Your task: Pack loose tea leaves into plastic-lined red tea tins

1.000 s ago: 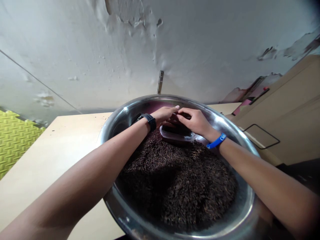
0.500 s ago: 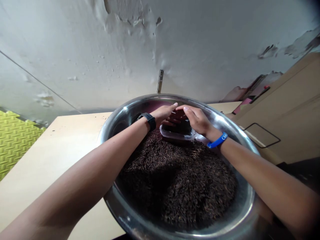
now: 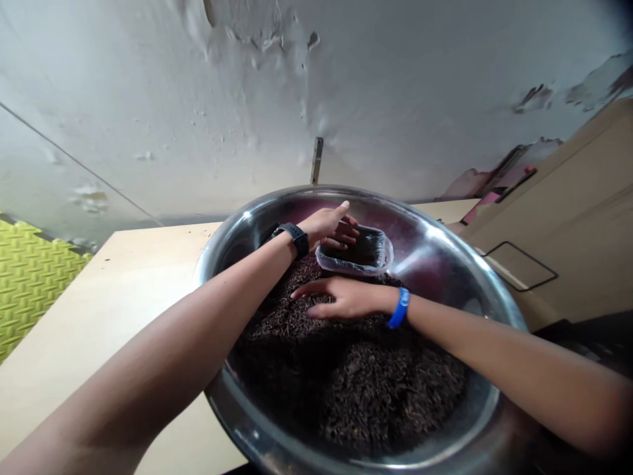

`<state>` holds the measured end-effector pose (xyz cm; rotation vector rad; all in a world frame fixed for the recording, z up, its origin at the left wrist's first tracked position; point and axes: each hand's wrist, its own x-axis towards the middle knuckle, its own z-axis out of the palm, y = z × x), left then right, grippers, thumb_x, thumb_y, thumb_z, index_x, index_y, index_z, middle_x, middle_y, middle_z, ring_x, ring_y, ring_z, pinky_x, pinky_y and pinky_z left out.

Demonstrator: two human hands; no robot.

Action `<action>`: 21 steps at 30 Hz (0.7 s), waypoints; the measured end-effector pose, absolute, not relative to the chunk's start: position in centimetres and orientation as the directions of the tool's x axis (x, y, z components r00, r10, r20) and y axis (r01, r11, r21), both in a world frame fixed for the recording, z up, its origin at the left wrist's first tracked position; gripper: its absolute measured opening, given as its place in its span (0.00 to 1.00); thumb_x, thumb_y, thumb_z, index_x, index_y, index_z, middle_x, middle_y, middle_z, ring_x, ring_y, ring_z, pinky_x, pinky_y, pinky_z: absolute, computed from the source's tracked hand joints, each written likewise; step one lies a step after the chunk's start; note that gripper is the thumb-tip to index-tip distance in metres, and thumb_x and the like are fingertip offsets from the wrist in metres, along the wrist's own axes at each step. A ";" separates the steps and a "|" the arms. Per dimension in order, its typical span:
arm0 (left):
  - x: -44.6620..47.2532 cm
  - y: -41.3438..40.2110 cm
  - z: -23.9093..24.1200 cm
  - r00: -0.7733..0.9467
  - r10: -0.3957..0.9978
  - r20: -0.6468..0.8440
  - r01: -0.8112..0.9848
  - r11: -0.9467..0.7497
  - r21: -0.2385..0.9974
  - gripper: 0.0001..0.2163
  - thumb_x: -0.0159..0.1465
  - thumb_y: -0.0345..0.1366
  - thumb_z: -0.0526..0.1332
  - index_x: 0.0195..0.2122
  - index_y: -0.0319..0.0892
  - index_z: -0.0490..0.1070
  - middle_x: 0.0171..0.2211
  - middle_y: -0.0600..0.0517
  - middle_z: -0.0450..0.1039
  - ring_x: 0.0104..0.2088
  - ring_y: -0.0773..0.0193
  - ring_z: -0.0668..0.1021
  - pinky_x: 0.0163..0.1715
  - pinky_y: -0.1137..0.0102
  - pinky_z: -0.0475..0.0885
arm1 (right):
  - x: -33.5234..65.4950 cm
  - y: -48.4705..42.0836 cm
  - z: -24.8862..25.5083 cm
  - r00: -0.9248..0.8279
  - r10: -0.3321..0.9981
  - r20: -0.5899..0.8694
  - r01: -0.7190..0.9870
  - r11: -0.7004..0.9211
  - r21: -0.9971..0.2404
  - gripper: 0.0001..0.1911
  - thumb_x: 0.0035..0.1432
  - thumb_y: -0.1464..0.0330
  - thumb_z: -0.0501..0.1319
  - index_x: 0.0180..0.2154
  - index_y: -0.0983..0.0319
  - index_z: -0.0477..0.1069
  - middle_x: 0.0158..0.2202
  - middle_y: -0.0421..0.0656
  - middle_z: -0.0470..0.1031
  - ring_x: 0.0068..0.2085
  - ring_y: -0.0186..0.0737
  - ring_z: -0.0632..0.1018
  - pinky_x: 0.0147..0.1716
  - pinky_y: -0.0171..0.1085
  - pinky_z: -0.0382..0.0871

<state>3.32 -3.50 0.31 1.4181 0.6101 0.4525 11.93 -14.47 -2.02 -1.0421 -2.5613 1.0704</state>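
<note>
A wide steel basin holds a heap of dark, dry shreds that look like loose tea leaves. Toward its far side a clear plastic tub with dark contents rests on the heap. My left hand, a black watch on its wrist, reaches over the tub's left end, fingers apart and thumb raised. Nearer to me, just in front of the tub, my right hand is low over the leaves with thumb and fingers parted. A blue band circles that wrist. Whether its fingertips touch the leaves I cannot tell.
The basin stands on a pale wooden table against a peeling wall. Yellow foam matting shows at left. A tan cabinet with a dark wire frame is close on the right.
My right hand has come away from the tub's far right side toward me and to the left, down over the leaves. My left hand has stayed nearly in place.
</note>
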 end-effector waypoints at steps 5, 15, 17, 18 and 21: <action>3.3 -3.6 0.3 0.756 0.642 -0.127 0.071 0.112 0.991 0.23 0.59 0.54 0.46 0.35 0.38 0.67 0.34 0.44 0.74 0.34 0.60 0.76 0.37 0.63 0.70 | 12.2 -12.8 -8.5 -0.545 0.813 -0.207 0.763 0.379 -0.523 0.46 0.47 0.44 0.51 0.61 0.61 0.41 0.63 0.46 0.34 0.62 0.49 0.40 0.58 0.45 0.38; 3.3 -4.1 0.7 0.742 0.662 -0.107 0.067 0.085 0.994 0.21 0.60 0.53 0.48 0.34 0.37 0.66 0.34 0.43 0.74 0.33 0.61 0.76 0.35 0.64 0.71 | 9.3 -14.9 -6.5 -0.552 0.796 -0.248 0.687 0.265 -0.677 0.41 0.44 0.44 0.54 0.54 0.60 0.59 0.57 0.46 0.57 0.56 0.46 0.59 0.55 0.41 0.52; 3.2 -4.0 0.7 0.747 0.657 -0.103 0.065 0.083 0.994 0.21 0.60 0.52 0.48 0.34 0.37 0.65 0.35 0.43 0.73 0.33 0.61 0.76 0.35 0.64 0.71 | 8.6 -15.1 -5.2 -0.667 0.701 -0.255 0.584 0.279 -0.762 0.34 0.46 0.46 0.54 0.52 0.57 0.62 0.53 0.42 0.63 0.53 0.41 0.65 0.53 0.37 0.55; 3.1 -4.0 0.7 0.748 0.655 -0.105 0.067 0.083 0.994 0.21 0.60 0.52 0.48 0.34 0.37 0.65 0.35 0.43 0.73 0.33 0.61 0.76 0.35 0.64 0.71 | 8.6 -15.0 -4.8 -0.691 0.679 -0.249 0.549 0.268 -0.792 0.32 0.48 0.48 0.54 0.51 0.57 0.63 0.52 0.40 0.66 0.51 0.39 0.67 0.52 0.36 0.57; 3.2 -4.0 0.7 0.743 0.660 -0.112 0.080 0.079 0.994 0.19 0.62 0.49 0.47 0.34 0.37 0.65 0.35 0.43 0.73 0.33 0.62 0.75 0.36 0.65 0.70 | 9.7 -13.9 -5.6 -0.609 0.773 -0.180 0.590 0.289 -0.754 0.31 0.51 0.49 0.52 0.52 0.60 0.61 0.51 0.43 0.66 0.51 0.40 0.67 0.51 0.37 0.58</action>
